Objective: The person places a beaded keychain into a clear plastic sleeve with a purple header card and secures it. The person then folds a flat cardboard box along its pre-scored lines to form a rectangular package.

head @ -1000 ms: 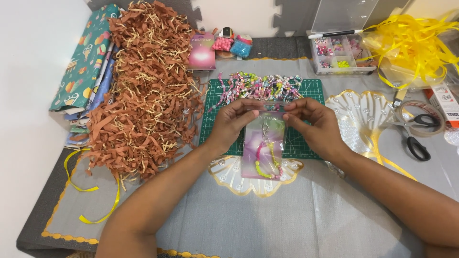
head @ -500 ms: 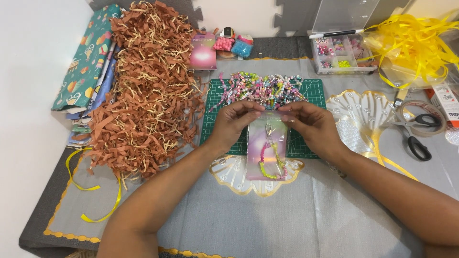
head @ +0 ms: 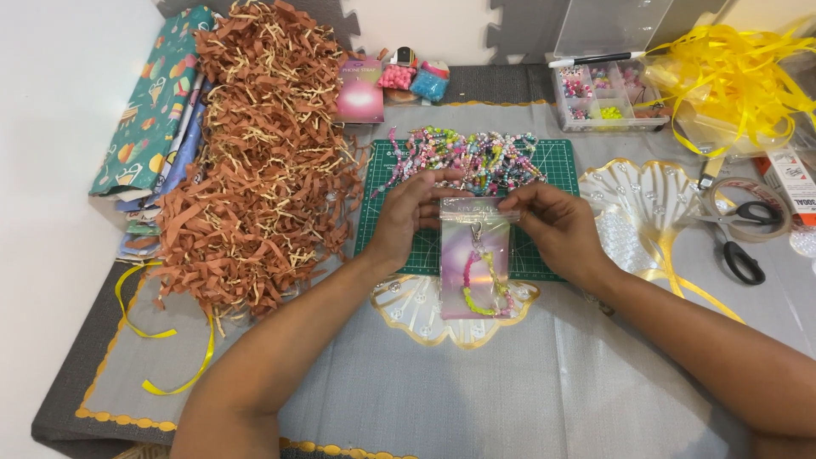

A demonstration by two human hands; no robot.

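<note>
Both hands hold a small clear plastic packet point(head: 475, 270) by its top edge, above the green cutting mat point(head: 382, 200). My left hand point(head: 410, 217) pinches the top left corner and my right hand point(head: 552, 223) pinches the top right. Inside the packet is a pink and purple card with a beaded strap in pink and yellow-green. The packet's lower half hangs over a white shell-shaped tray with a gold rim point(head: 416, 313). A pile of colourful beaded straps point(head: 463, 155) lies on the mat just beyond my fingers.
A big heap of brown shredded paper point(head: 259, 161) lies at the left beside rolled wrapping paper point(head: 149, 110). A bead organiser box point(head: 603, 98), yellow ribbon point(head: 739, 72), a second shell tray point(head: 633, 200), tape point(head: 735, 212) and scissors point(head: 744, 246) are at the right.
The packet has shifted slightly toward me, and both hands have kept their hold on its top edge. Nothing else on the table has moved.
</note>
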